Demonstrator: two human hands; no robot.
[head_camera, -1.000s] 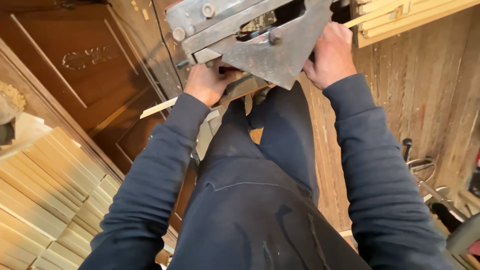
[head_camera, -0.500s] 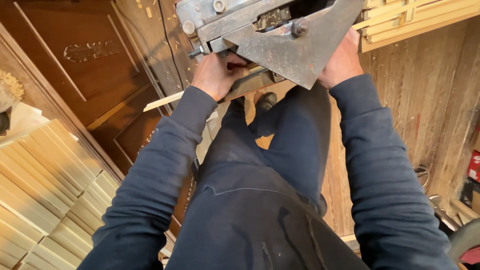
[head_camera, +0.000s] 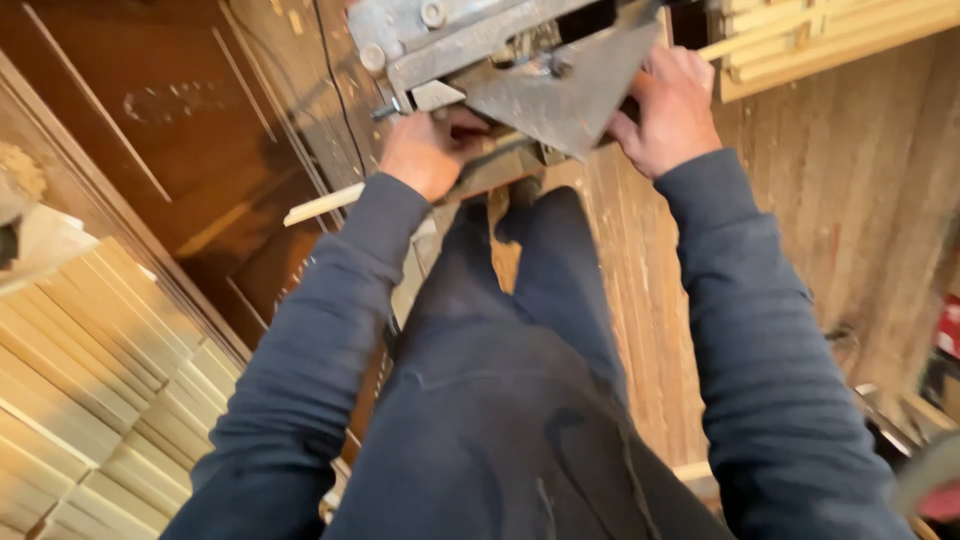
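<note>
Hands: left hand clenched on wooden strip, right hand grasping grey metal machine.

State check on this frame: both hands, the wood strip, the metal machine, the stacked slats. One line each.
left hand: closed on the wood strip, under the machine's edge
right hand: fingers curled, pressed at the machine's right side; what it grips is hidden
wood strip: level, sticking out left past the left hand
metal machine: grey, worn, partly cut off by the frame
stacked slats: lying flat in rows
</note>
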